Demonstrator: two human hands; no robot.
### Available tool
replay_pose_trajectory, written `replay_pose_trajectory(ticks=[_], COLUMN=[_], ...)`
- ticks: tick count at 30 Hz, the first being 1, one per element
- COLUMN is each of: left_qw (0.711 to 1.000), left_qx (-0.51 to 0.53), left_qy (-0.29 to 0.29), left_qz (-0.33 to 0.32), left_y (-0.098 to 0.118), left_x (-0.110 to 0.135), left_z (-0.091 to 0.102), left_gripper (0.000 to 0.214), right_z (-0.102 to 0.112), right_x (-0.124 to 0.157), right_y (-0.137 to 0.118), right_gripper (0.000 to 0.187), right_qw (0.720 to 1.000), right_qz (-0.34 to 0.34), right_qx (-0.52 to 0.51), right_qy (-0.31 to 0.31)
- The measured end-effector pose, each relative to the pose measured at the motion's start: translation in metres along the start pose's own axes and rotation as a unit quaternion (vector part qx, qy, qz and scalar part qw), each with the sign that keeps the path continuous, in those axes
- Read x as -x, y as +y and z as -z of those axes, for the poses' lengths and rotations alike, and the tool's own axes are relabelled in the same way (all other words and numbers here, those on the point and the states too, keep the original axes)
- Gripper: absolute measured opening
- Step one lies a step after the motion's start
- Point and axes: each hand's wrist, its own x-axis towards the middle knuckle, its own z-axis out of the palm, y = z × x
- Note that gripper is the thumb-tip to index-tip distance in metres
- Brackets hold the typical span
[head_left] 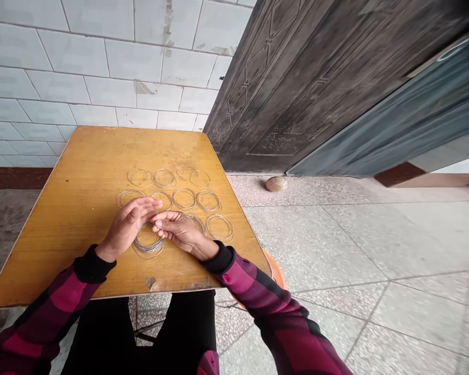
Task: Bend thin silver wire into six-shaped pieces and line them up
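Observation:
Thin metal wire rings lie in loose groups on the wooden table (89,156). Close to the table's near side, a thicker bundle of wire rings (147,248) sits below my hands. My right hand (180,230) pinches a thin wire ring (139,221) between thumb and fingertips, just over that bundle. On the ring's other side is my left hand (130,221), fingers stretched out and thumb apart; whether it touches the wire I cannot tell. Another group of rings (198,223) is partly covered by my right hand. Fingers of my left hand overlap a group behind it.
Further wire ring groups (174,199) spread in rows toward the table's far side. White wall tiles (78,52) rise behind the table. A dark carved door (281,104) stands to the right. A roundish object (276,184) rests on the floor, and an orange stool edge (277,271) shows beside the table.

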Motion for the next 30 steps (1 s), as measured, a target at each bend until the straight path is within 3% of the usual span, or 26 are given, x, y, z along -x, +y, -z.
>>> replay_pose_trajectory(ticks=[4,11,26,30], left_qw=[0.999,0.998,0.993,0.996], left_qx=[0.037,0.055,0.107,0.065], left_qy=[0.009,0.02,0.052,0.035], left_qz=[0.021,-0.005,0.012,0.047], left_y=[-0.006,-0.012,-0.008,-0.002], left_x=[0.004,0.004,0.001,0.0], left_z=[-0.004,-0.007,-0.009,-0.004], left_gripper=[0.057,0.062,0.042,0.037], right_z=[-0.002,-0.003,0.0,0.006], right_x=[-0.002,-0.002,-0.003,-0.003], right_y=[0.004,0.006,0.005,0.0], right_gripper=[0.03,0.032,0.032,0.031], right_qw=[0.999,0.999,0.998,0.997], right_qz=[-0.002,-0.01,-0.014,0.008], right_qx=[0.02,0.026,0.029,0.075], right_qy=[0.031,0.042,0.045,0.03])
